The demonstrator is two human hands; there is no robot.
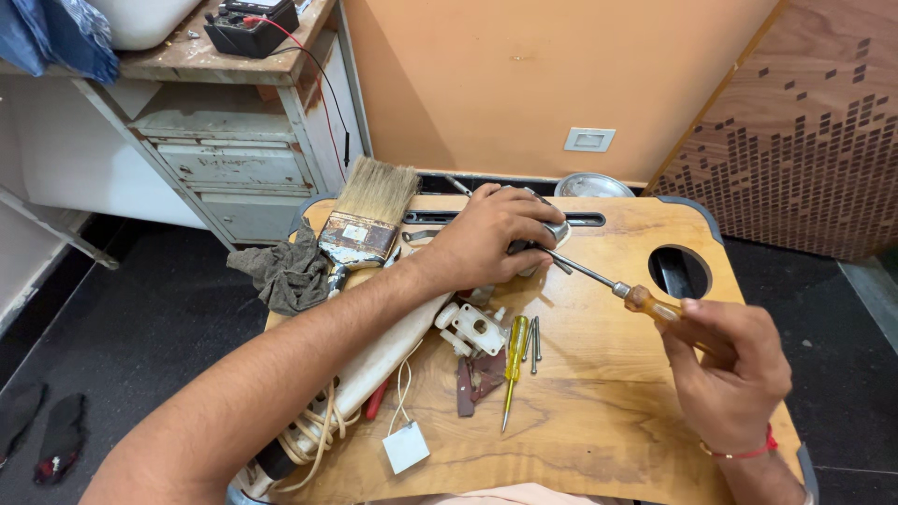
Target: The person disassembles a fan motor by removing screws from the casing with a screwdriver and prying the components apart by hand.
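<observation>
Nearest item: small white square tag [406,447] on thin wire, lying at the near edge of the wooden lap table [599,421].

Right hand [730,369]: closed around the amber handle of a long screwdriver [608,285], whose shaft runs up and left into the metal part.

Left hand [491,238]: clamped over a grey metal part [543,238] at the far middle of the table, pinning it down; most of it is hidden under the palm.

Progress, as judged: white plastic fitting [472,327], two loose screws [533,339] and brown plates [477,374] already lie detached; the metal part is not yet apart.

Also present: yellow tester screwdriver [513,360], wide paintbrush [369,215], grey rag [290,271], coiled cord [313,430], steel bowl [591,185] beyond the table.
</observation>
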